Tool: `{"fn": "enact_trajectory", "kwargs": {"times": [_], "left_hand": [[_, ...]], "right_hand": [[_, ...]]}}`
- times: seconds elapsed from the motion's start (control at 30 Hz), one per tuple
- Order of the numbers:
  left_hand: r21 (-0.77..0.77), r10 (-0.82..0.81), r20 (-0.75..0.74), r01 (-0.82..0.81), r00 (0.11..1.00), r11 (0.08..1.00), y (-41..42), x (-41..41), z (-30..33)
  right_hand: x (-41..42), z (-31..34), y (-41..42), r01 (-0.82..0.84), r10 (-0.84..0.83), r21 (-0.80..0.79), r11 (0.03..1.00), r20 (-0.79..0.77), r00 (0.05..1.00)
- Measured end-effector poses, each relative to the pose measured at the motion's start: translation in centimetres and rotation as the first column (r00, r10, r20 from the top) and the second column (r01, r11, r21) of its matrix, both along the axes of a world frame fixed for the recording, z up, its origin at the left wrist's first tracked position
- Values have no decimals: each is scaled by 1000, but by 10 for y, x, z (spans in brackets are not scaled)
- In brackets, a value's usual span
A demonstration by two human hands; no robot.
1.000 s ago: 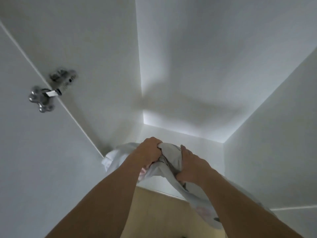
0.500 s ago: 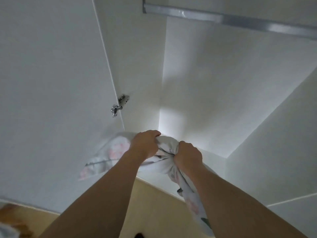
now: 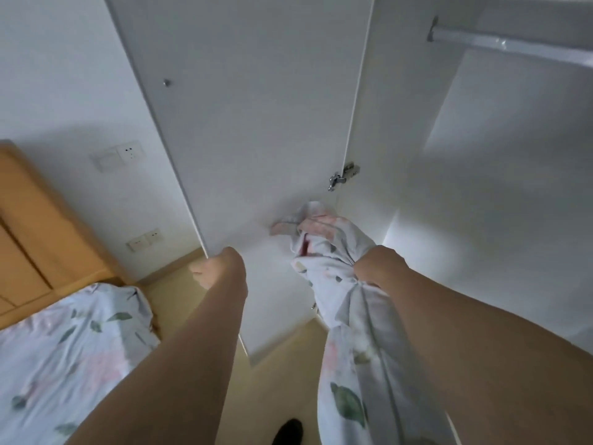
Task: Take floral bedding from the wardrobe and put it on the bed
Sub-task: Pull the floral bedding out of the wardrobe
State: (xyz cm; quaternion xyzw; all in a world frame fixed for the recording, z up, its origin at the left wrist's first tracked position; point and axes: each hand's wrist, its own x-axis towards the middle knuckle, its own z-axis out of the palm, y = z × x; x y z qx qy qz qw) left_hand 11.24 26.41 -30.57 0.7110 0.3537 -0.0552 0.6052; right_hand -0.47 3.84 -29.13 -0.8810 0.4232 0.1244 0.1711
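The floral bedding (image 3: 349,319), pale with pink flowers and green leaves, hangs bunched in front of the open white wardrobe (image 3: 481,203). My right hand (image 3: 364,263) is wrapped in the cloth and mostly hidden by it, gripping it near the top. My left hand (image 3: 213,268) is off the bedding and holds the outer edge of the white wardrobe door (image 3: 256,139). The bed (image 3: 64,354), covered in matching floral fabric, lies at the lower left.
A wooden headboard or cabinet (image 3: 35,239) stands behind the bed at left. Wall sockets (image 3: 144,240) sit low on the white wall. A metal hanging rail (image 3: 513,46) crosses the wardrobe's top right. A door hinge (image 3: 343,176) sits above the bedding. Yellowish floor below.
My left hand has let go of the bedding and taken the door's edge. The view has swung left and down, so the bed and wall now show. The bedding hangs lower from my right hand.
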Motion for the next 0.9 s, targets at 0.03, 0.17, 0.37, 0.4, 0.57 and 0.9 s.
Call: {"fn": "enact_trajectory", "kwargs": {"times": [0.03,0.17,0.37,0.4,0.57,0.9], "left_hand": [[9,6,77,-7,997,1000,6,5,4],[102,-252,286,232,924,967,15,13,8],[391,-342,385,185,857,902,25,-14,-5],[484,-397,415,171,819,858,26,-27,-8],[750,-762,427,280,488,599,14,-101,-16],[890,-869,420,304,-261,339,-124,-176,-13]], "right_hand": [[4,-1,5,-11,11,-1,1000,11,1000],[11,-9,16,-27,27,6,1000,38,999],[-7,-19,7,-13,14,-18,1000,35,999],[-13,-20,3,-10,10,-18,1000,37,999],[-59,-23,-21,58,-59,14,998,9,998],[-175,-5,-81,391,-407,141,910,116,906]]}}
